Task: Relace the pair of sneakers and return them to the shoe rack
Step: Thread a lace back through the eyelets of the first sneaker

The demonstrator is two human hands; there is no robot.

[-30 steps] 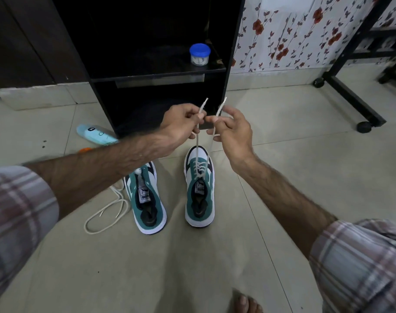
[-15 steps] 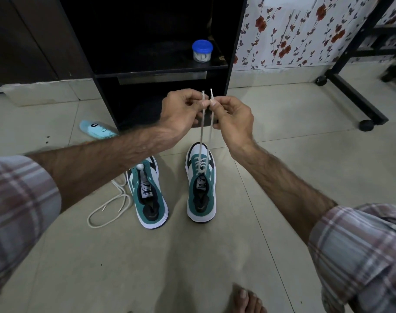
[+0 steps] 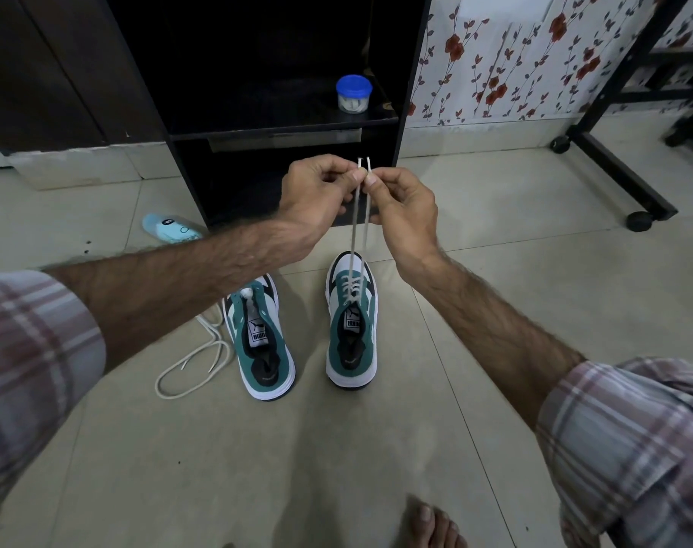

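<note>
L hand [image 3: 317,199] & R hand [image 3: 402,209] each pinch one tip of the thin, limp white lace [image 3: 354,231] pulled taut above the right-side sneaker [image 3: 351,322] on the floor w/ its mate [image 3: 260,338] beside; probably best gripped at the stiff aglets, as cord likely slips.

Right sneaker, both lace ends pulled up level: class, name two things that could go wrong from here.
1. The left hand and right hand pinch the lace near its tips; a slip could let the lacing loosen.
2. Only the lower eyelets of the right sneaker look laced; pulling harder might lift or tip it.
</note>
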